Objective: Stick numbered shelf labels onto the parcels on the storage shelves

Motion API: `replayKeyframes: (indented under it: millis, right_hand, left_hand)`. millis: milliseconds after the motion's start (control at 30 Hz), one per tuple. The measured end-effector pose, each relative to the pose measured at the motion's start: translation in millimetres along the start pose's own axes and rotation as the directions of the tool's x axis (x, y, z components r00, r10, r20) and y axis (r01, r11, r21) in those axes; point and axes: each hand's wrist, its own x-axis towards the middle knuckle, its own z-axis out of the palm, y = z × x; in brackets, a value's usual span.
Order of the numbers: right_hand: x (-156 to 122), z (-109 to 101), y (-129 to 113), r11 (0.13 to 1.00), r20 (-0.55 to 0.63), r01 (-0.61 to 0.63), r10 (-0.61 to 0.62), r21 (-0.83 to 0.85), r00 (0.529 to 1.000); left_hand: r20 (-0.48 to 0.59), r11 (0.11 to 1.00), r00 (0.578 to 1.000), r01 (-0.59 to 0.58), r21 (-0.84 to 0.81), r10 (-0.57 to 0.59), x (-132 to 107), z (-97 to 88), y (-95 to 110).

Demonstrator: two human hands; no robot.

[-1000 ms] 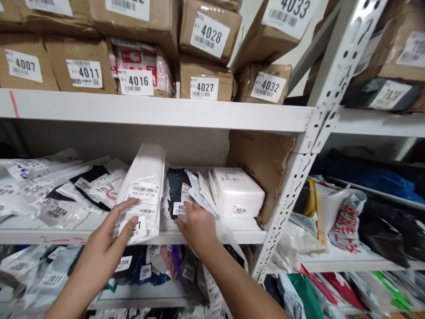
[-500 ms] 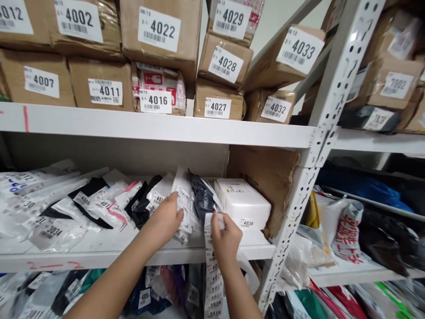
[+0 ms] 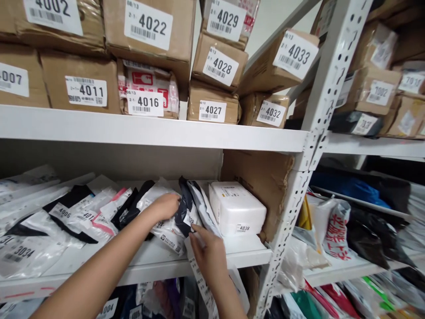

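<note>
My left hand is closed at the left edge of a dark plastic parcel bag. Its fingertips are partly hidden by the bag. A white label, partly legible, is on the front of that bag. Just below the label, the fingers of my right hand are pinched at the top of a long strip of numbered labels, which hangs down past the shelf edge. A grey-white parcel bag leans right behind the dark one. Clear and white bags lie under my left hand.
Right of my hands stands a white box marked 4038, beside a cardboard panel. Numbered cartons fill the shelf above. More bagged parcels lean at left. A perforated white post divides the racks.
My left hand has shifted from the white bags to the dark bag. My right hand has moved left and lower with the label strip. The camera view has swung slightly right.
</note>
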Motion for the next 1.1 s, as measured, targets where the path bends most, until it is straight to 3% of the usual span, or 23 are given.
replayKeyframes:
  millis: [67,100,167,267,333,400,467,500,600,700,800,900,1033,1100]
  right_hand:
    - [-2,-2,-2,0.997,0.073,-0.055,0.051,0.059,0.996]
    - [-3,-3,-3,0.989,0.074,-0.104,0.096,0.102,0.993]
    - [-6,-5,-4,0.954,0.040,-0.213,0.209,0.213,0.977]
    - [-14,-9,-5,0.846,-0.007,-0.339,0.374,0.412,0.927]
    - [-21,-12,-6,0.745,-0.016,-0.371,0.455,0.555,0.890]
    - [-27,-16,-6,0.622,-0.011,-0.381,0.531,0.684,0.847]
    - [-30,-20,-6,0.489,0.023,-0.380,0.590,0.785,0.807]
    - [-31,-22,-6,0.431,0.047,-0.376,0.604,0.820,0.796]
    - [-27,-23,-8,0.356,0.095,-0.369,0.596,0.859,0.797]
    - [-19,-16,-10,0.436,0.099,-0.384,0.548,0.814,0.831]
    - [-11,-5,-9,0.471,0.168,-0.441,0.515,0.764,0.841]
    - [-6,2,-3,0.407,0.221,-0.495,0.557,0.768,0.801]
    - [-3,5,3,0.332,0.119,-0.441,0.672,0.834,0.731]
    - [-2,7,5,0.313,0.082,-0.412,0.703,0.856,0.706]
  left_hand:
    - [-0.148,0.999,0.988,-0.047,0.004,0.047,-3,-11.2,-4]
    - [-0.229,0.992,0.966,-0.126,-0.001,0.123,-5,-16.0,-4]
    - [-0.308,0.927,0.883,-0.376,-0.008,0.355,-7,-22.0,0]
    - [-0.180,0.751,0.737,-0.660,0.016,0.651,-2,-21.2,5]
    - [-0.075,0.664,0.660,-0.740,0.107,0.748,4,-16.9,4]
    - [-0.028,0.548,0.551,-0.820,0.166,0.834,9,-13.4,-2]
    - [-0.001,0.458,0.461,-0.882,0.106,0.887,12,-13.1,-7]
    - [0.023,0.437,0.439,-0.898,0.056,0.898,12,-14.1,-9]
    - [0.116,0.426,0.423,-0.905,-0.002,0.899,10,-18.7,-12]
    - [0.149,0.395,0.397,-0.918,0.043,0.906,5,-19.4,-12]
    - [0.145,0.420,0.420,-0.907,0.032,0.896,1,-16.5,-12]
    - [0.161,0.473,0.455,-0.876,-0.096,0.876,1,-15.9,-13]
    - [0.152,0.480,0.456,-0.813,-0.330,0.877,7,-16.7,-12]
    - [0.128,0.493,0.490,-0.756,-0.430,0.862,12,-14.1,-10]
